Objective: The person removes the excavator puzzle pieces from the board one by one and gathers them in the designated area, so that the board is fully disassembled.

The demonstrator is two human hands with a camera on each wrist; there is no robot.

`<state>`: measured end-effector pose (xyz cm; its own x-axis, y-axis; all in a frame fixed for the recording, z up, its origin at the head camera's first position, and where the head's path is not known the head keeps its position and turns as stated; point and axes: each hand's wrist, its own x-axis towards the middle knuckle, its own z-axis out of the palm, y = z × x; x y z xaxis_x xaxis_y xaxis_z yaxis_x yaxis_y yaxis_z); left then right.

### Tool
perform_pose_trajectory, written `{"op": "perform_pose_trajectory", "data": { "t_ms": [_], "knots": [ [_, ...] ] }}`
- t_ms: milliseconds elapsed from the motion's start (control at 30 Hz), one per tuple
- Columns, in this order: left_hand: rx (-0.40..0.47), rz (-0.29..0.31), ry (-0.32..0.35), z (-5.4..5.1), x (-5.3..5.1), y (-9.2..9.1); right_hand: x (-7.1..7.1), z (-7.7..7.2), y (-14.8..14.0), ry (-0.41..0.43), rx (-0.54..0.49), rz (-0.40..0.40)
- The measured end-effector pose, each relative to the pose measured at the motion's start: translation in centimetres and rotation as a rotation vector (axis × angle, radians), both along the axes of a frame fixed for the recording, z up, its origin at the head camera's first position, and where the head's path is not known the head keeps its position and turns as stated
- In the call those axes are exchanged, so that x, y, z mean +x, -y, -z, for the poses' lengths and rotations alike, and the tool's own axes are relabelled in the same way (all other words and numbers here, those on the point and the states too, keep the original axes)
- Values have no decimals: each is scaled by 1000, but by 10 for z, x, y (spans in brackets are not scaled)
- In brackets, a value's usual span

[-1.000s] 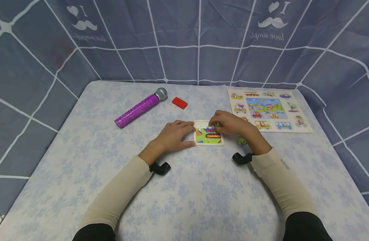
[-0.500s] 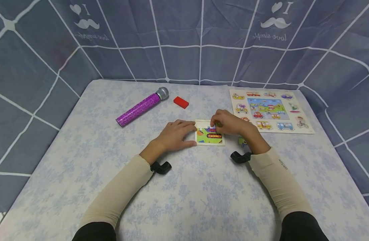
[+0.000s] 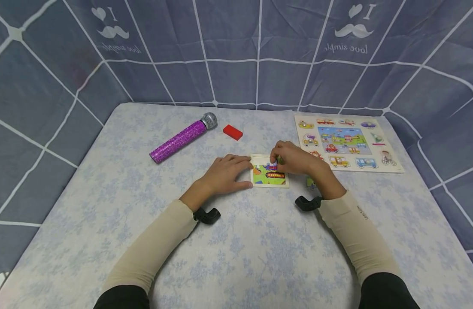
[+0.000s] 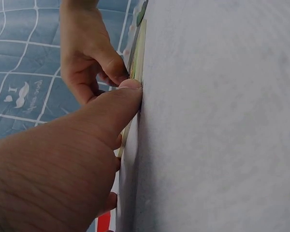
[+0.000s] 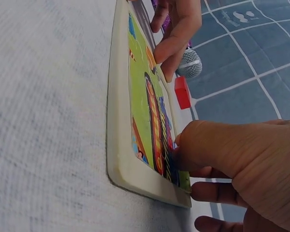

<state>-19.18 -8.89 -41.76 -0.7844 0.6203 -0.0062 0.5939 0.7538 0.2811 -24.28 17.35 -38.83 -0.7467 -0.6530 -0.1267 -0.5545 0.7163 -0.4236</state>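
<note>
A small framed jigsaw puzzle [image 3: 269,175] with a red and purple vehicle on green lies mid-table; a pale bare strip shows along its upper part. My left hand [image 3: 226,175] holds its left side, thumb at the near corner, fingers on the far part of the rim. In the left wrist view, the thumb of the left hand [image 4: 72,150] rests against the board's edge. My right hand [image 3: 294,159] pinches a green puzzle piece [image 3: 280,160] over the upper right, mostly hidden by its fingers. In the right wrist view, the right hand's thumb [image 5: 198,145] presses down at the picture.
Another green puzzle piece [image 3: 311,182] lies beside the right wrist. A larger vehicle puzzle board [image 3: 379,165] is at the back right. Behind the left hand lie a purple glittery microphone [image 3: 178,140] and a red block [image 3: 233,132]. A grey checked cloth [image 3: 236,81] hangs behind the table.
Both hands stay at the small puzzle. The right fingers shift only slightly over its upper right; the whole view drifts a little.
</note>
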Motion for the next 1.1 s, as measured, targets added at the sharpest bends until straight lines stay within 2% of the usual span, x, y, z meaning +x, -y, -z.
{"op": "perform_pose_trajectory", "data": {
  "t_ms": [233, 467, 600, 833, 1100],
  "knots": [
    [-2, -2, 3, 1, 1, 0, 1, 0, 1, 5, 2, -5],
    [-20, -8, -1, 1, 1, 0, 4, -1, -7, -18, -63, 9],
    [-25, -6, 5, 0, 1, 0, 4, 1, -14, -32, -102, -16],
    [-20, -1, 8, 0, 0, -1, 4, 5, -22, 20, -182, -14],
    [-19, 0, 7, 2, -1, 0, 5, 4, -23, 46, -132, -11]
  ]
}}
